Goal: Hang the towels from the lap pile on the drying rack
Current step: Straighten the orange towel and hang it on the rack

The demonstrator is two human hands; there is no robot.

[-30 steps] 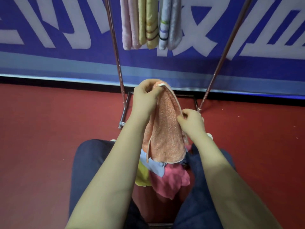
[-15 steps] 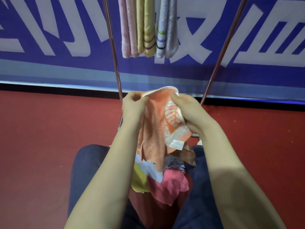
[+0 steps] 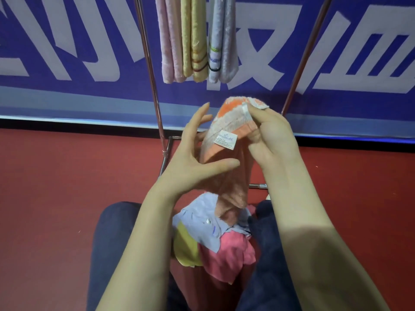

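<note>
Left hand (image 3: 197, 160) has released since half a second ago, fingers (image 3: 194, 125) spread open about the orange towel (image 3: 226, 178); right hand (image 3: 267, 135) alone pinches its top edge, towel dangling over the lap pile (image 3: 215, 234), below the drying rack (image 3: 149, 70): regrip likely needed before hanging

The single wide-angle view looked from the person's head forward and down, close over the dark-blue trousered lap (image 3: 112, 254); the thin metal drying rack (image 3: 149, 63) stood just beyond. Behind it hung the blue, white-lettered banner (image 3: 45, 41).
</note>
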